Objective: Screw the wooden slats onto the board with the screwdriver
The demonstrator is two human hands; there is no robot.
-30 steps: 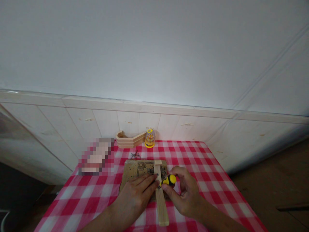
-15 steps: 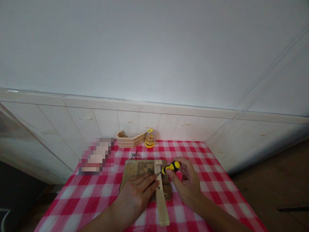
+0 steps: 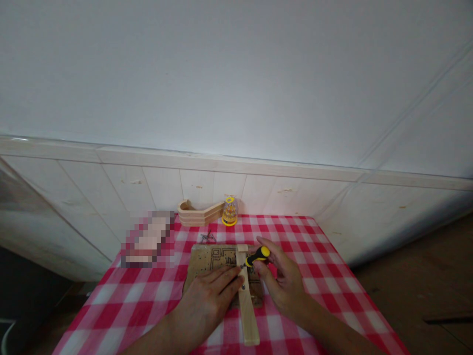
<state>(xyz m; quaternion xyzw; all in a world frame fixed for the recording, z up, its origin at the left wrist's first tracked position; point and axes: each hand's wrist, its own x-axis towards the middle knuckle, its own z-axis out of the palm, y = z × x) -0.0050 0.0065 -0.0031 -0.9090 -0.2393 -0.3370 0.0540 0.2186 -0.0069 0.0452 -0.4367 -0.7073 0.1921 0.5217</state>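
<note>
A stubby black-and-yellow screwdriver (image 3: 257, 256) is pinched between the thumb and fingers of my right hand (image 3: 286, 281). It leans toward a pale wooden strip (image 3: 249, 315), its tip end at the upper screw, where the contact is hard to see. The strip lies lengthwise over a brown board (image 3: 201, 264) with dark printed lines, a small block at its far end. My left hand (image 3: 209, 298) presses its outstretched fingers on the strip's left side, holding it down; the thumb is hard to make out. A second dark screw (image 3: 243, 287) shows in the strip beside those fingers.
Loose dark screws (image 3: 208, 237) lie beyond the board. Against the wall stand a hook-shaped wooden piece (image 3: 195, 217) and a clear, yellow-based bit holder (image 3: 229, 213). A pixelated object (image 3: 150, 239) is at the back left. A red-and-white checked cloth (image 3: 121, 310) covers the table.
My right hand has shifted slightly left, and the screwdriver handle is turned and tilted more upright, closer to the upper screw. My left hand and the strip stay put.
</note>
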